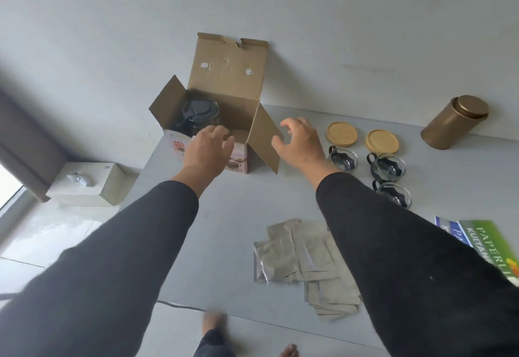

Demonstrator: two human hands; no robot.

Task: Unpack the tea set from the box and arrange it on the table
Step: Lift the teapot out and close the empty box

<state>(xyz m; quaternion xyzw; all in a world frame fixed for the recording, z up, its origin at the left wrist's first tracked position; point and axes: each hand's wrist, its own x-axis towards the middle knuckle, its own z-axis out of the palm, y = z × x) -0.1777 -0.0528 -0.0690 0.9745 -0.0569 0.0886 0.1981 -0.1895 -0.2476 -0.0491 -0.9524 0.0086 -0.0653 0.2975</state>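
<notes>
your left hand (207,151) hangs with fingers loosely spread over the near rim of the box (224,98), holding nothing; whether it touches the rim you cannot tell. your right hand (300,143) is just beside the box's right flap, fingers curled like a claw around air. the box stands open at the table's (224,216) 11 o'clock corner, back flap up against the wall, side flaps splayed out. inside it, at its 9 o'clock side, sits the dark teapot (200,115) with its lid on. the box's near left corner is right at the table's left edge.

at 1 o'clock from your right hand lie two wooden coasters (341,133), side by side, near the wall. just below them stand three glass cups (387,166) with dark handles, close together. a gold tin (455,122) leans at 2 o'clock against the wall. foil sachets (295,255) lie heaped at 5 o'clock, partly under your right sleeve, reaching the near edge. green and blue booklets (483,240) lie at 4 o'clock.

between box and sachets the grey table is bare. off the left edge stands a white cabinet (90,185) beside a window.
</notes>
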